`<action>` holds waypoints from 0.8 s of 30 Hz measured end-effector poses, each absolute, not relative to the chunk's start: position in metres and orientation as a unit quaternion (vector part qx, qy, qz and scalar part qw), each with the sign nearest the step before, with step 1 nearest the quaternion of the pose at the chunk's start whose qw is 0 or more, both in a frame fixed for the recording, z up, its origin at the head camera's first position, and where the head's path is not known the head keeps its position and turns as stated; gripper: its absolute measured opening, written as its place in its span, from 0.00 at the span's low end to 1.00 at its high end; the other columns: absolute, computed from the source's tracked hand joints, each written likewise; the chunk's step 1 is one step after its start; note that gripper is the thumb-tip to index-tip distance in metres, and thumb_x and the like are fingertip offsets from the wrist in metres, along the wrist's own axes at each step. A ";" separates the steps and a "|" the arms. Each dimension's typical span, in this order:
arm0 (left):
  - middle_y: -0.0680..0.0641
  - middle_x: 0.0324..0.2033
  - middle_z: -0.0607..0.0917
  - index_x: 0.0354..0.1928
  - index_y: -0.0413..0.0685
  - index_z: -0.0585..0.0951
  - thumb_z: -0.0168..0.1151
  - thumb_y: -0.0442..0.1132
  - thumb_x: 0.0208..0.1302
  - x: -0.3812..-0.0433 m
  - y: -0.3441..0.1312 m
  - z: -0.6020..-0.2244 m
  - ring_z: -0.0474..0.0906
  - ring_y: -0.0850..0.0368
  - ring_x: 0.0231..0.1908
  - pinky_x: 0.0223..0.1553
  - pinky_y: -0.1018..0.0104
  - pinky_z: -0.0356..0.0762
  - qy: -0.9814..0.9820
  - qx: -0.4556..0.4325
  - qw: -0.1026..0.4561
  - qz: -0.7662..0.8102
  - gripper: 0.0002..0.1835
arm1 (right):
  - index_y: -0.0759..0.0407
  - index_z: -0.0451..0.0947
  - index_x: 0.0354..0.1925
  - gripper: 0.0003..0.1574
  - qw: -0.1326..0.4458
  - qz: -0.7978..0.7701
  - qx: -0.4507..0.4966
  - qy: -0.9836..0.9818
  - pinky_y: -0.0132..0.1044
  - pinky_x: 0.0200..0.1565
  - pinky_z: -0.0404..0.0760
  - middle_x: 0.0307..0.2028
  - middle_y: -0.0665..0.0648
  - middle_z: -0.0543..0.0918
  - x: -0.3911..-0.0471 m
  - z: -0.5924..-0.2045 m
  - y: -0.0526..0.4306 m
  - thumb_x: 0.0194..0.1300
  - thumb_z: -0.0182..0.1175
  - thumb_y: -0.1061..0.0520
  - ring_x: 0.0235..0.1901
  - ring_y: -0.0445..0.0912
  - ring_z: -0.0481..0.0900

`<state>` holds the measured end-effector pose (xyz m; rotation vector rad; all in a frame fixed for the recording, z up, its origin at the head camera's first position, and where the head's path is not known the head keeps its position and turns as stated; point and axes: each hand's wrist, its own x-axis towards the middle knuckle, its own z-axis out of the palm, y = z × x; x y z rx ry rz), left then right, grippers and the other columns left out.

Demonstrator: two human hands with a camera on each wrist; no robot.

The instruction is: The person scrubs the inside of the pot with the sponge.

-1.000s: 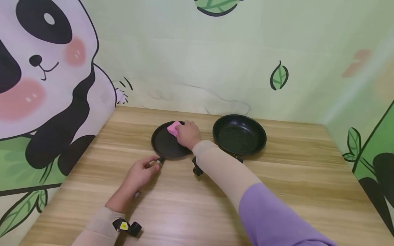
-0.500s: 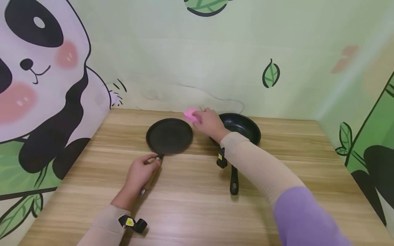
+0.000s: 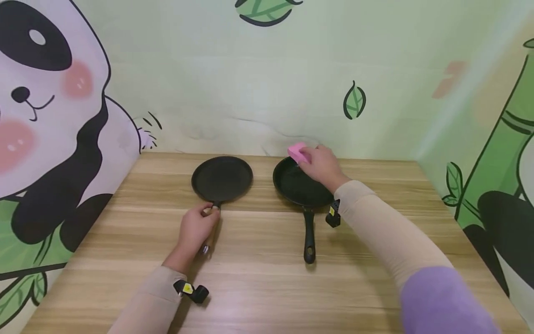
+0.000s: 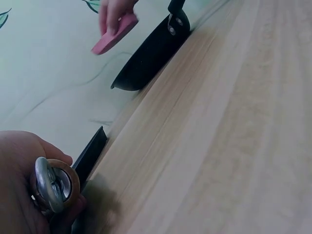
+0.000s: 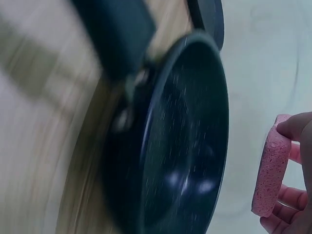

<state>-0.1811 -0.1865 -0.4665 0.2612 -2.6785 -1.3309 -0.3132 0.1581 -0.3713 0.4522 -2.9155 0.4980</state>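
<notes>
My right hand (image 3: 323, 167) pinches a pink sponge (image 3: 298, 152) above the far rim of a deep black frying pan (image 3: 298, 185). In the right wrist view the porous sponge (image 5: 274, 168) is raised clear of the pan, between thumb and fingers. My left hand (image 3: 199, 228) grips the wooden handle (image 4: 72, 184) of a flat black griddle pan (image 3: 222, 178), thumb and fingers around it near the pan end. The handle's metal hanging ring (image 4: 47, 183) shows in the left wrist view. The griddle pan lies to the left of the frying pan.
Both pans rest on a wood-grain table (image 3: 258, 273) near its back edge, with a gap between them. The frying pan's black handle (image 3: 309, 236) points toward me. A pale green wall (image 3: 200, 93) with panda and leaf pictures rises behind.
My right hand has lifted the sponge off the griddle pan and carried it right, over the frying pan. The left hand keeps its grip on the handle. The head view has shifted slightly.
</notes>
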 end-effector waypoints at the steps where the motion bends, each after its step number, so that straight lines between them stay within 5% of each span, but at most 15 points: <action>1: 0.40 0.33 0.85 0.58 0.40 0.82 0.63 0.45 0.65 -0.183 -0.185 -0.467 0.78 0.48 0.30 0.32 0.62 0.73 -0.890 0.086 0.070 -0.442 0.23 | 0.55 0.76 0.66 0.30 0.075 0.165 0.145 -0.973 0.49 0.42 0.74 0.46 0.65 0.81 -0.312 -0.371 0.165 0.70 0.57 0.46 0.42 0.57 0.74; 11: 0.38 0.38 0.86 0.60 0.41 0.81 0.60 0.47 0.66 -0.200 -0.180 -0.468 0.80 0.47 0.33 0.36 0.60 0.74 -0.897 0.094 0.070 -0.427 0.24 | 0.57 0.76 0.66 0.31 0.074 0.156 0.109 -0.979 0.50 0.41 0.74 0.45 0.67 0.79 -0.304 -0.372 0.212 0.69 0.58 0.46 0.41 0.58 0.73; 15: 0.37 0.41 0.85 0.59 0.41 0.81 0.55 0.48 0.68 -0.201 -0.175 -0.463 0.80 0.42 0.37 0.37 0.53 0.76 -0.927 0.080 0.071 -0.360 0.24 | 0.59 0.76 0.66 0.31 0.077 0.147 0.106 -0.980 0.52 0.42 0.74 0.45 0.68 0.79 -0.303 -0.372 0.220 0.70 0.57 0.46 0.42 0.60 0.74; 19: 0.32 0.44 0.78 0.56 0.39 0.81 0.55 0.50 0.68 -0.200 -0.160 -0.457 0.76 0.35 0.45 0.41 0.44 0.75 -0.963 0.052 0.109 -0.242 0.24 | 0.59 0.75 0.66 0.31 0.084 0.130 0.105 -0.982 0.54 0.44 0.75 0.46 0.70 0.79 -0.304 -0.370 0.229 0.70 0.56 0.47 0.44 0.62 0.75; 24: 0.35 0.43 0.73 0.56 0.40 0.81 0.56 0.51 0.71 -0.197 -0.129 -0.445 0.70 0.37 0.45 0.47 0.46 0.70 -0.971 0.000 0.159 -0.180 0.23 | 0.59 0.75 0.66 0.31 0.083 0.120 0.100 -0.984 0.57 0.46 0.75 0.49 0.71 0.79 -0.305 -0.367 0.238 0.70 0.56 0.46 0.46 0.64 0.75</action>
